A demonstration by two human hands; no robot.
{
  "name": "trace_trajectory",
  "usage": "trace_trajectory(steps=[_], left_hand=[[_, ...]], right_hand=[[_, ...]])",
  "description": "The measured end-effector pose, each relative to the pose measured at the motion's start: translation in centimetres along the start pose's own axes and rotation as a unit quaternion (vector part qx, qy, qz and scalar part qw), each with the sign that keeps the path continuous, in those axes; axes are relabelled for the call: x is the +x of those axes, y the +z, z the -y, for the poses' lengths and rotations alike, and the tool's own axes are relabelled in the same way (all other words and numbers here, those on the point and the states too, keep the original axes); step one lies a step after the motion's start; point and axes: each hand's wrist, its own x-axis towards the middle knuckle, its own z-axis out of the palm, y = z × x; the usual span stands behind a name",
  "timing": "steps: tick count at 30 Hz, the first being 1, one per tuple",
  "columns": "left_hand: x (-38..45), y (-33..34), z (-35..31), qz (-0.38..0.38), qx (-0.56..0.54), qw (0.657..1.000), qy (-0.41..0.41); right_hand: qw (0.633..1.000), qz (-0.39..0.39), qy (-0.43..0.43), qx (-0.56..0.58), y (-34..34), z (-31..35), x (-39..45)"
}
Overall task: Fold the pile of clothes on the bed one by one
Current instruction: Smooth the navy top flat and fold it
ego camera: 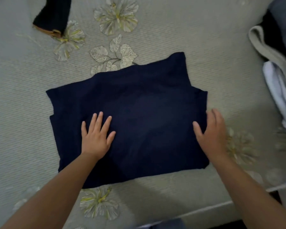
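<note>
Navy garment (130, 116) lies half-folded on the bed (23, 80), long axis left to right. Our left hand (96, 136) presses it flat, fingers spread; our right hand (211, 131), fingers relaxed, rests on its right edge, nearer the next fold.

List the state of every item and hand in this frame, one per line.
Navy garment: partly folded, lying flat on the bed.
Left hand: fingers straight, pressing the garment.
Right hand: open at the garment's right edge.
Black folded garment: folded, set aside.
Clothes pile: unfolded, heaped at right.
</note>
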Motion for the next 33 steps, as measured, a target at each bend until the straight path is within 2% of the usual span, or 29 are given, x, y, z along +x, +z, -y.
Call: trace_trajectory(steps=[3,6,9,12,16,20,22,24,27,29,33], left_hand=[[-2.4,-0.5,-1.2,0.008,-0.025,1.0,0.0],[-6.6,0.6,-2.8,0.072,0.03,0.995,0.056],[-8.9,2.2,-4.0,0.096,0.051,0.992,0.06],[-9.9,3.2,-4.1,0.119,0.021,0.992,0.032],[-10.6,5.1,-2.5,0.076,0.048,0.995,0.031],[-10.8,5.3,-1.8,0.08,0.038,0.996,0.022],[-11.0,4.9,-1.7,0.055,0.015,0.998,0.018],[-11.5,4.1,-1.8,-0.019,-0.04,0.998,-0.048],[-12.1,3.0,-1.2,-0.113,-0.149,0.954,-0.233],[-12.8,2.7,0.0,-0.119,-0.184,0.926,-0.307],[-13.3,2.5,2.4,-0.083,-0.282,0.864,-0.409]], right_hand=[[0.985,0.032,0.15,0.072,0.1,-1.3,-6.0],[0.973,0.055,0.164,0.154,0.5,-1.4,-10.2],[0.957,0.055,0.198,0.204,-0.2,-1.6,-9.4],[0.972,0.058,0.171,0.149,-1.5,-4.1,-7.2],[0.98,0.095,0.165,0.064,-2.5,-7.2,-6.3],[0.983,0.109,0.148,0.011,-1.9,-5.8,-6.7],[0.985,0.104,0.139,0.018,-2.0,-5.1,-7.1],[0.986,0.098,0.132,0.03,-2.2,-4.6,-7.5],[0.986,0.079,0.135,0.052,-2.1,-3.6,-7.6],[0.987,0.07,0.138,0.053,-1.7,-2.3,-7.7],[0.982,0.069,0.174,0.021,-0.8,0.0,-8.3]])
